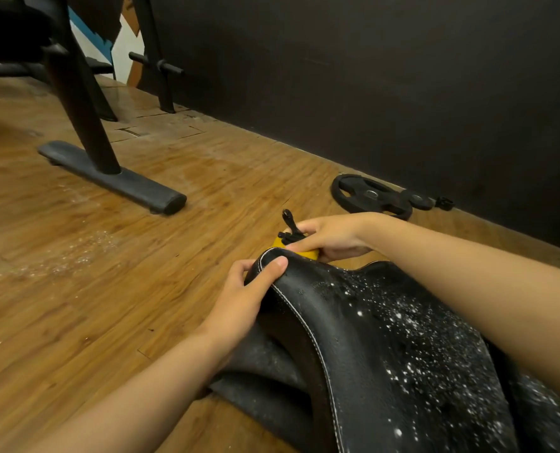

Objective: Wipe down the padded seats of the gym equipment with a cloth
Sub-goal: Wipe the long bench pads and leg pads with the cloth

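Brown wood floor (108,289) fills most of the view. It has lots of open room on the left side, and white specks lie on it. A dark wall (402,76) runs along the floor's far edge.

One black padded seat with white stitching (370,338) sits at the bottom right corner, dotted with white drops. Its right and bottom parts are cut off.

Black metal gym frame legs (85,119) stand near the floor's far left corner. Their tops are cut off and they are hard to count in the dark. The nearest leg has one flat foot bar (115,178).

Two round black weight plates lie flat by the wall, one big (370,194) and one small (420,201), side by side.

Two bare hands are at the seat's front tip. The left hand (245,295) grips the tip's edge, thumb on top. The right hand (331,238), just past the tip, holds a small yellow thing (312,254) with a black cord (287,220) sticking up. Fingers hide most of it, so I cannot tell if it is the cloth.
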Available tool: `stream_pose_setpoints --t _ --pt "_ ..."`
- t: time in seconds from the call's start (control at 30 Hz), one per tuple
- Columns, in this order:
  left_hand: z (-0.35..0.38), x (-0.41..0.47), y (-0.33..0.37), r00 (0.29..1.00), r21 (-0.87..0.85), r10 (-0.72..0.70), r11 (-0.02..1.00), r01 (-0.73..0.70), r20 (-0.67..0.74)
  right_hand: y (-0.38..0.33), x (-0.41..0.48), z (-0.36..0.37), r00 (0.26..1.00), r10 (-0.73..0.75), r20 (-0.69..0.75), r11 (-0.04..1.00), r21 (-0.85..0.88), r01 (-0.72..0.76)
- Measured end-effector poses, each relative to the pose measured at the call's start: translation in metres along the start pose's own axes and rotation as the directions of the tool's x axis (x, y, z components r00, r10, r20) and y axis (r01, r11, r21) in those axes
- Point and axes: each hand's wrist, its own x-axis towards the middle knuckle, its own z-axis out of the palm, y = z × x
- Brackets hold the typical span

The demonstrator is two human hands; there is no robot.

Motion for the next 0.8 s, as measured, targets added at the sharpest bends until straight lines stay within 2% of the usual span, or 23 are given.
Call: stream_pose_setpoints --t 0.13,0.2,0.23,0.33,0.4,0.43,0.5,0.57,0.6,0.67,0.8 --pt "-0.006 0.004 -0.002 0.999 0.031 -0.031 0.999 0.029 0.039 0.003 -0.018 -0.032 0.977 0.185 0.11 0.952 -0.267 -0.15" --pt "-0.007 0.005 -0.002 0.998 0.041 -0.039 0.998 0.037 0.051 0.0 -0.022 -0.039 0.967 0.227 0.115 0.908 -0.384 -0.168" --pt "-0.007 0.005 -0.002 0.998 0.037 -0.038 0.999 0.036 0.055 -0.001 -0.023 -0.038 0.972 0.213 0.102 0.907 -0.389 -0.158" --pt "-0.006 0.006 -0.002 0.998 0.023 -0.039 0.999 0.038 0.052 0.004 -0.018 -0.029 0.992 0.109 0.061 0.964 -0.249 -0.09" --pt "-0.006 0.006 -0.001 0.997 0.015 -0.042 0.999 0.042 0.06 0.01 -0.019 -0.026 0.995 0.091 0.041 0.956 -0.282 -0.076" --pt "-0.006 0.006 -0.001 0.997 0.006 -0.043 0.999 0.042 0.067 0.01 -0.022 -0.027 0.995 0.099 0.03 0.917 -0.39 -0.079" --pt "-0.008 0.005 -0.001 0.996 -0.012 -0.039 0.999 0.04 0.076 0.007 -0.027 -0.036 0.991 0.135 -0.023 0.748 -0.654 -0.117" --pt "-0.008 0.004 0.0 0.996 -0.028 -0.038 0.999 0.04 0.085 0.008 -0.032 -0.048 0.979 0.172 -0.112 0.603 -0.774 -0.195" --pt "-0.008 0.004 -0.001 0.996 -0.032 -0.032 0.999 0.035 0.085 0.01 -0.035 -0.054 0.97 0.186 -0.156 0.571 -0.786 -0.236" --pt "-0.008 0.005 -0.001 0.996 -0.03 -0.03 0.999 0.033 0.089 0.017 -0.039 -0.062 0.964 0.181 -0.192 0.593 -0.761 -0.263" --pt "-0.007 0.005 0.0 0.995 -0.049 -0.022 0.998 0.027 0.096 0.026 -0.042 -0.061 0.988 0.09 -0.122 0.808 -0.571 -0.144"
